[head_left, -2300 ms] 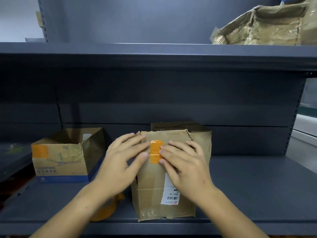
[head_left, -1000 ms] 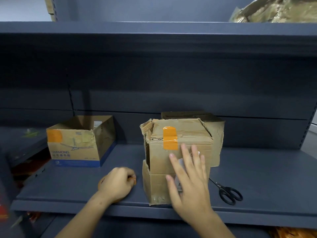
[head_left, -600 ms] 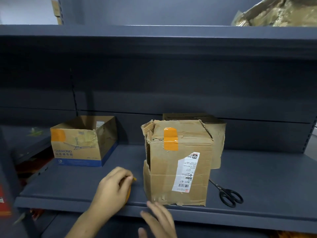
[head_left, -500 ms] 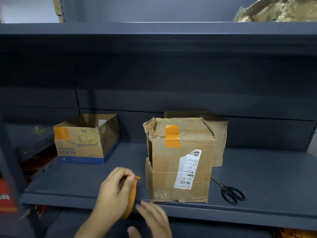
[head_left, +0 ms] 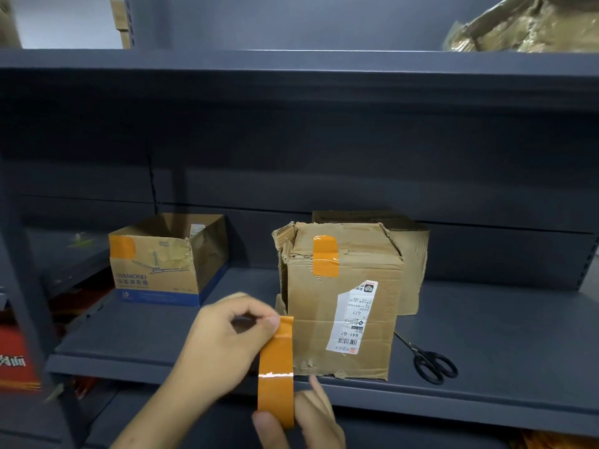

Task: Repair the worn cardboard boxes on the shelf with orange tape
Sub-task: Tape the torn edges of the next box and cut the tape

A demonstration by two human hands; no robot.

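We hold the orange tape in front of the shelf edge — our left hand pinches its top end, our right hand grips its lower end. The worn box stands just behind, already patched, scissors beside it.

Dark grey metal shelving; solid back panel; dim light.

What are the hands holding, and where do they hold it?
The orange tape roll: the left hand pinches its top edge, the right hand grips its bottom.
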